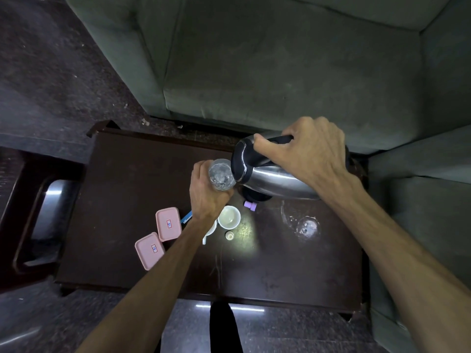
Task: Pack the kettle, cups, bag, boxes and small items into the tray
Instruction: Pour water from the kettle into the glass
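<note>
My right hand [309,151] grips the black handle of a steel kettle [270,178], tilted with its spout toward a clear glass [221,175]. My left hand [207,193] holds that glass beside the spout, above the dark wooden table [127,187]. A white cup [229,217] stands below the glass, with a small white cap [229,235] in front of it. Two pink lidded boxes [168,223] [149,250] lie to the left. A small purple item [250,205] sits by the kettle's black base [256,197]. Another clear glass [308,226] stands at the right.
A grey-green sofa [280,59] runs along the table's far side and right. A dark wooden chair or tray frame [28,207] stands to the left. A blue pen-like item [186,217] and a white spoon [207,234] lie partly under my left forearm.
</note>
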Demonstrator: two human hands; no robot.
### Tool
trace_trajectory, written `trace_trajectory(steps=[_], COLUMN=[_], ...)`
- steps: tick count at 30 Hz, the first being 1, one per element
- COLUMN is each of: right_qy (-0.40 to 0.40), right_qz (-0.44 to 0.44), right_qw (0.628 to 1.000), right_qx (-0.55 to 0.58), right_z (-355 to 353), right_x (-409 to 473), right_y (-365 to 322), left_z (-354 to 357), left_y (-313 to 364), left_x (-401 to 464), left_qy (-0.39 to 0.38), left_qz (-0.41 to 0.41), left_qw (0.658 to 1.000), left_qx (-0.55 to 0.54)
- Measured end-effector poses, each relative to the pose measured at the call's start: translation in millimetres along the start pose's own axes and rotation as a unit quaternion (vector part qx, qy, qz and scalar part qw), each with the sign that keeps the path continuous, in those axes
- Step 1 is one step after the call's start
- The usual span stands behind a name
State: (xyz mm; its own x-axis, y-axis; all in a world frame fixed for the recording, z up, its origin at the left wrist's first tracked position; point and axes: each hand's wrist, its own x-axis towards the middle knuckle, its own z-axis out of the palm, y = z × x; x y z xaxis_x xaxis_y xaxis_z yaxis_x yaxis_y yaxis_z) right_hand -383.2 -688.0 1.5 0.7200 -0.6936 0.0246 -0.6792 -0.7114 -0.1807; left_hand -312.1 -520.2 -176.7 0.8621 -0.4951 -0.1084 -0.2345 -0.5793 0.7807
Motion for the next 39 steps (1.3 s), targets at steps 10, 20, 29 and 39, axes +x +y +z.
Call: trace_trajectory(steps=[10, 20, 29, 39], right_qy=[0.003, 0.010, 0.039, 0.056], right_qz=[0.013, 0.036, 0.068, 0.095], right_qw=[1.000, 0.997, 0.990, 0.978], right_qx=[0.017, 0.068, 0.120, 0.177], right_z=[8, 15, 20, 13], right_x=[0, -6, -12, -22], right_y=[5, 18, 32, 48], left_z=[10, 14, 24, 33], left_y=[-7, -9, -16, -29], left_x=[1, 4, 4, 4], left_qy=[0.000, 0.002, -0.020, -0.033], left_qz=[-0.004, -0.018, -0.023, -0.045], left_qw=[1.000, 1.000, 1.000, 0.998], left_qx=[-0.004, -0.023, 0.003, 0.006])
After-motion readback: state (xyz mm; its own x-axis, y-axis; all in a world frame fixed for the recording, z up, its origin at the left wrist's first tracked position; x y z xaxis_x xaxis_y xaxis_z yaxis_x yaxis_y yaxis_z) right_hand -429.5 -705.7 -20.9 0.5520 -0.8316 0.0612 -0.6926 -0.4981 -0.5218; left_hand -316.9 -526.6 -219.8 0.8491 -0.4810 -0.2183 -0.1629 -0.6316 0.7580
